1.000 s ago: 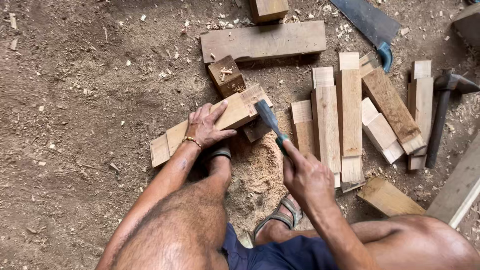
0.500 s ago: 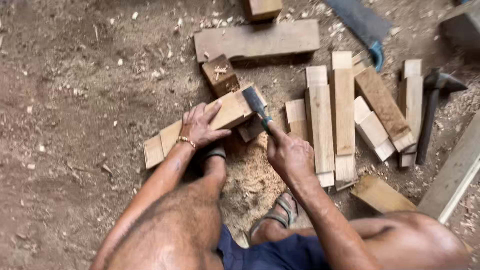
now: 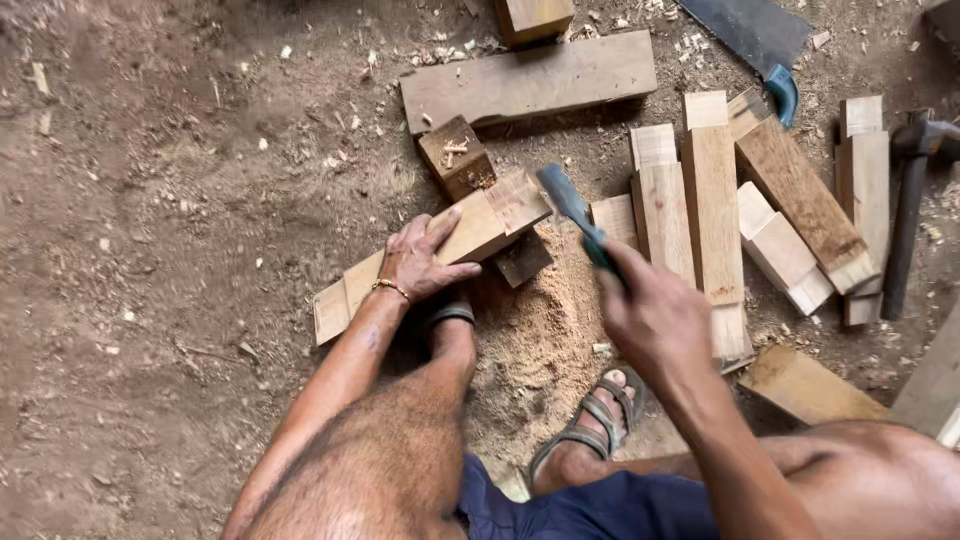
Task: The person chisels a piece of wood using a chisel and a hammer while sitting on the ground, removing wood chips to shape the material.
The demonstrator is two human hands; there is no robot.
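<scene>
Wood offcuts (image 3: 712, 205) crowd centre-right; hammer (image 3: 908, 215) far right, saw (image 3: 750, 35) top. Left hand (image 3: 422, 262) flat, pinning plank (image 3: 440, 250); right hand (image 3: 655, 320) fisted round chisel (image 3: 580, 215). Sawdust (image 3: 545, 330), dirt floor (image 3: 150, 200).

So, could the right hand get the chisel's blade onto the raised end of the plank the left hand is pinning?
Probably yes. The right hand holds the chisel with its blade just beside the plank end, nothing between them. The left hand presses farther down the plank, clear of that end.
</scene>
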